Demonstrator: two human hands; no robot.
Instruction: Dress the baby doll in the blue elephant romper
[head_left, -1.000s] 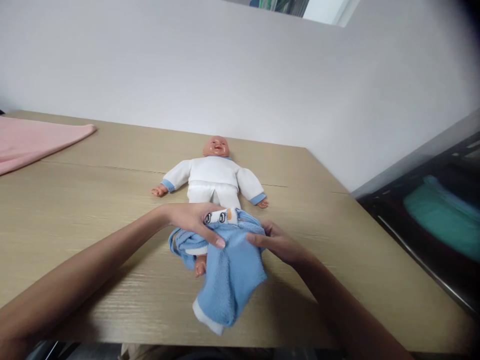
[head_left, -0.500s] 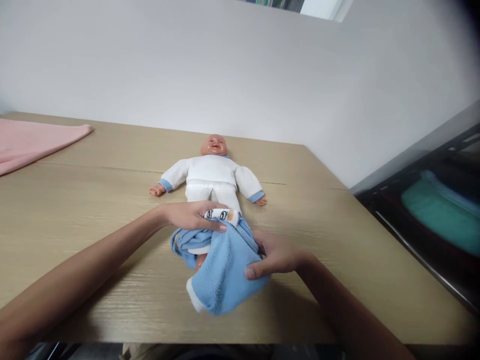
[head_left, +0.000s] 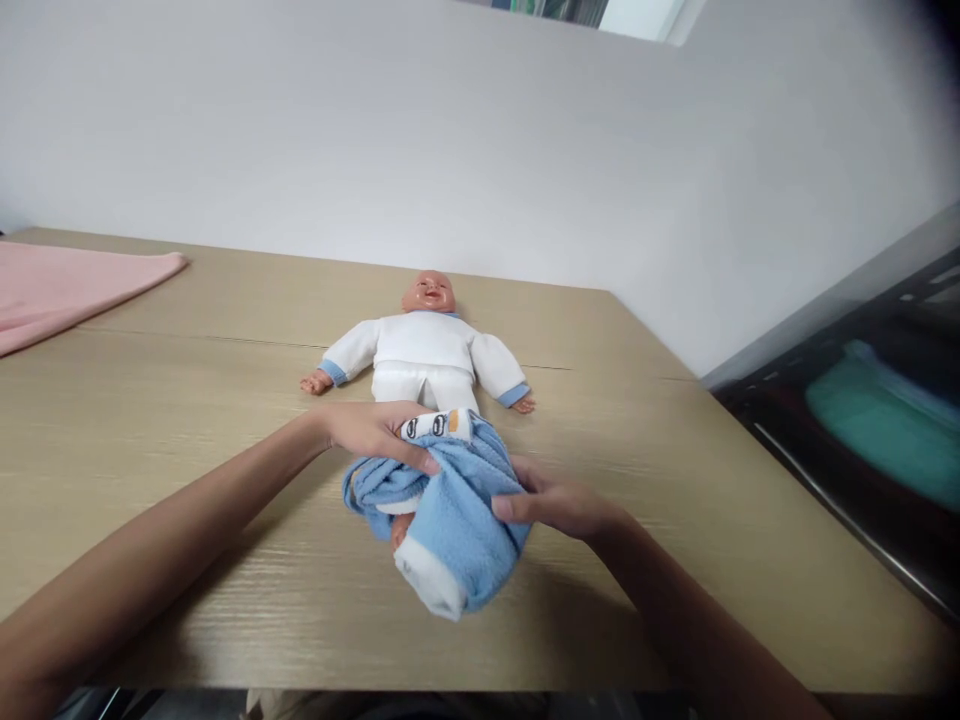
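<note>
A baby doll (head_left: 424,340) in a white top with blue cuffs lies on its back, head toward the wall. Blue doll pants (head_left: 469,520) with white leg cuffs are bunched around its lower legs; a bit of one foot (head_left: 401,528) shows at the left leg opening. My left hand (head_left: 379,435) grips the pants near the white printed band, thumb on top. On the right side, my right hand (head_left: 551,500) holds the pant leg, its thumb over the fabric and its other fingers mostly hidden behind. The doll's other foot is covered by cloth.
The wooden table (head_left: 247,420) runs back to a pale wall (head_left: 300,130). A pink cloth (head_left: 75,285) lies at the far left. Beyond the table's right edge is a dark object (head_left: 780,430) with something turquoise (head_left: 885,430) in it.
The right pant leg has been pulled up and turned, so its white cuff now faces me more. My right hand has shifted slightly up the leg; the doll stays in place.
</note>
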